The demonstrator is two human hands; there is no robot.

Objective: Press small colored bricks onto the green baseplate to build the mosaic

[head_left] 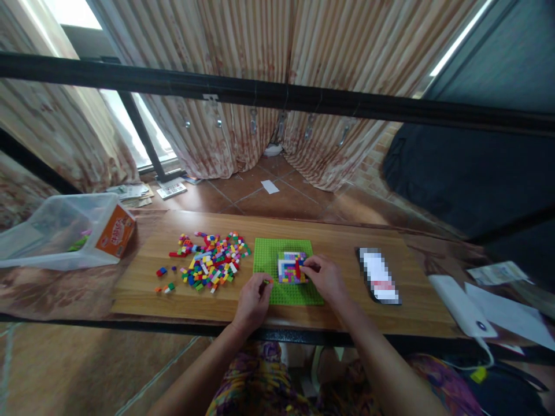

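A green studded baseplate (260, 251) lies on the wooden board, bearing a low square build of multicoloured toy bricks (288, 273) with a white edge on part of its rim. My right hand (327, 278) reaches in from the right, its thumb and finger pinched on a red brick (298, 267) at the build's top right. Over the baseplate's front left corner, my left hand (255, 300) is closed, with a small orange-looking brick (270, 281) at its fingertips. To the left spreads a pile of loose toy bricks (212, 263) in many colours.
A clear plastic bin (65, 202) with an orange label stands at the far left. On the right lie a phone (379, 276) and a white power bank (462, 303) with a cable. A black metal bar (243, 92) crosses beyond the wooden board (143, 289).
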